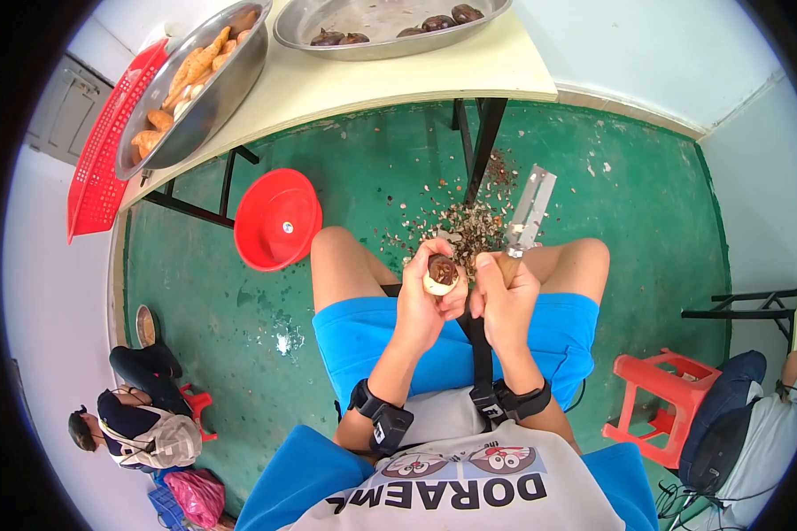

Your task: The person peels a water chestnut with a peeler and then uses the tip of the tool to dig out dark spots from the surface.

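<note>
Both hands meet: left hand (423, 305) cups the water chestnut (440, 273), right hand (503, 296) grips the peeler (529, 211).

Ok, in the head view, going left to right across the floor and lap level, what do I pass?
Round red plastic basin → left hand holding a half-peeled brown tuber → right hand gripping a metal-bladed peeler → red plastic stool.

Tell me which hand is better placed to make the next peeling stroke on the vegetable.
Probably the right hand: it grips the peeler, blade raised just beside the vegetable. The left hand is wrapped around the vegetable, steadying it over the peelings.
</note>
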Motion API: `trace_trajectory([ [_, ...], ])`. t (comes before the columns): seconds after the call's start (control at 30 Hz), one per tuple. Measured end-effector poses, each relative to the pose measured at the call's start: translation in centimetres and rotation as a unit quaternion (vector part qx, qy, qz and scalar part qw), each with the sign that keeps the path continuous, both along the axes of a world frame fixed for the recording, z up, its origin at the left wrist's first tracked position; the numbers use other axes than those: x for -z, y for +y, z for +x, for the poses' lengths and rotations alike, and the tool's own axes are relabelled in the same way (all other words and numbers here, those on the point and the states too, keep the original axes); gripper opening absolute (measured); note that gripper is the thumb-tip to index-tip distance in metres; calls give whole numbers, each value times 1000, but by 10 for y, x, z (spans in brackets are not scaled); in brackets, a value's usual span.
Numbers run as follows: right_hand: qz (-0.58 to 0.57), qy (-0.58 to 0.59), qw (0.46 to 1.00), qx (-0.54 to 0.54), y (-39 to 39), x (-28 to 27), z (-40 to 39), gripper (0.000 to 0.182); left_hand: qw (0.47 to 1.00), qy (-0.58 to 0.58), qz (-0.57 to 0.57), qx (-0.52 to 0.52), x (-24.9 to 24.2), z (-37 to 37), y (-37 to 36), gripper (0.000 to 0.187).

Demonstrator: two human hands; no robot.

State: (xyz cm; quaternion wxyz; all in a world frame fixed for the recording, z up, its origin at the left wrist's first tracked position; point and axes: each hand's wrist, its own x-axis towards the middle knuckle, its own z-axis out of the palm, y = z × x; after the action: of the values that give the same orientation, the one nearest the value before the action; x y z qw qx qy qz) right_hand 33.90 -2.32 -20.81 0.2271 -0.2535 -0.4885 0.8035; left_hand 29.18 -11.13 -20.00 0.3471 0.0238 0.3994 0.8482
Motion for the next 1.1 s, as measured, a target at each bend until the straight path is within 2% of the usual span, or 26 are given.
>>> trace_trajectory([
  [0.17,80,-65,990,94,17,4,-8,7,994,-92,23,44,4,-6,-4,38],
  [0.3,113,-80,988,70,26,13,-6,9,995,-90,-10,29,2,-7,-3,38],
  [0.47,91,-65,994,10,18,7,-3,8,994,-93,-48,13,0,-7,-3,37],
  [0.53,91,-50,995,-10,16,0,0,11,996,-53,-64,23,3,-9,-6,36],
  [0.6,227,-5,971,-76,16,2,1,18,995,-45,-84,17,3,-8,-7,36],
  [0.67,213,-2,970,-114,14,-5,3,24,994,-37,-103,11,-1,-8,-5,36],
  [0.73,270,31,946,-176,13,-6,3,25,985,-96,-146,-3,-9,-6,-2,38],
  [0.77,273,29,944,-184,13,-6,4,25,985,-80,-151,10,-6,-6,-4,41],
  [0.9,287,48,943,-163,9,0,2,21,984,-78,-157,14,-8,-5,-6,35],
  [1.0,221,-4,966,-137,3,5,2,18,979,-52,-191,41,-8,-6,-7,27],
  [1.1,280,6,957,-82,0,6,2,15,983,-58,-163,61,-8,-4,-7,20],
])
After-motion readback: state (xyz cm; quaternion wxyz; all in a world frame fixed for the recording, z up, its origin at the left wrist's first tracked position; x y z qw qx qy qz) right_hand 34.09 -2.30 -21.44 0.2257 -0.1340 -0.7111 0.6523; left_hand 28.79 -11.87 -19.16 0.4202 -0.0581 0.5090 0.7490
